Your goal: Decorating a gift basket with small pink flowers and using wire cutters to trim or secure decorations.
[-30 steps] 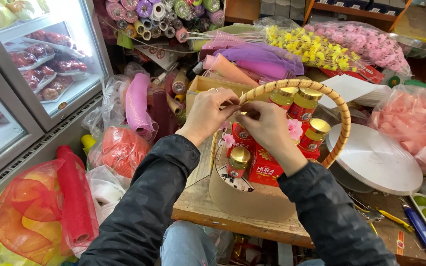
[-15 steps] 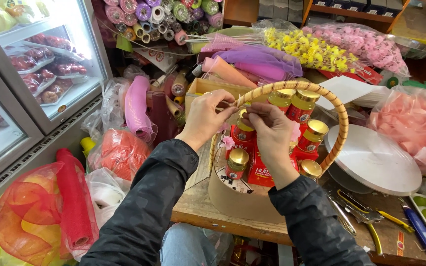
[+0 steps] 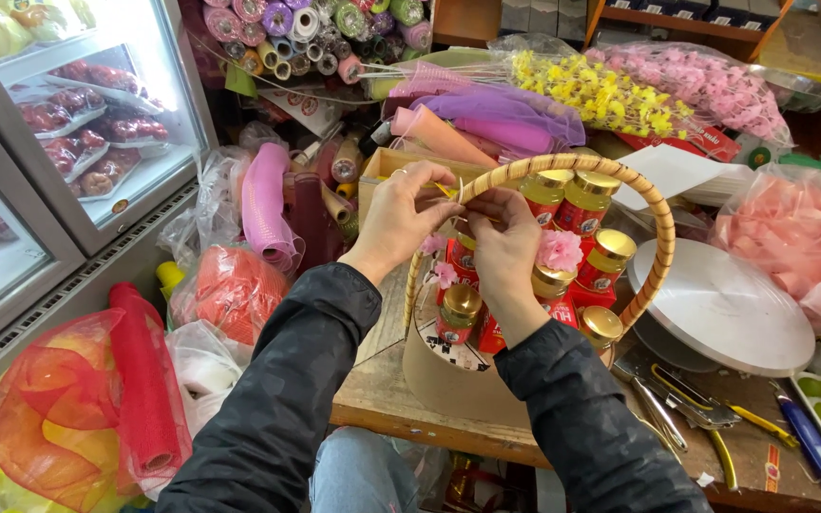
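1. Both hands are working at the woven tan wicker basket handle, an arch over the round beige basket; the hands are meeting at its near-left stretch, just above the jars.
2. Left hand is pinching with thumb and forefinger clenched on something thin at the handle, maybe a strip or tie, too small to tell. A ring is showing on one finger.
3. Right hand is curling its fingers tight against the same spot, fingertips touching the left hand's; what it is gripping is hidden behind the knuckles.
4. Directly under the fingers: small glass jars with gold lids and red labels are standing upright inside the basket, packed close, with pink fabric blossoms tucked between them.
5. Risk, judged: if the pinch is slipping, the thin piece is likely springing loose off the handle, since both grips are on a very small area.
6. Risk, judged: pulling down on the handle could be tipping the basket, which is sitting near the front edge of the worn wooden workbench; jars could be knocking over or falling toward the lap.
7. Risk, judged: the right wrist is hovering just above the jar lids, so a jerk could be crushing a blossom.
8. Beyond the fingers to the right: a white round turntable disc and scissors with yellow grips, well apart from the hands.
9. To the left: rolls of pink and red mesh wrap, near but not touching.
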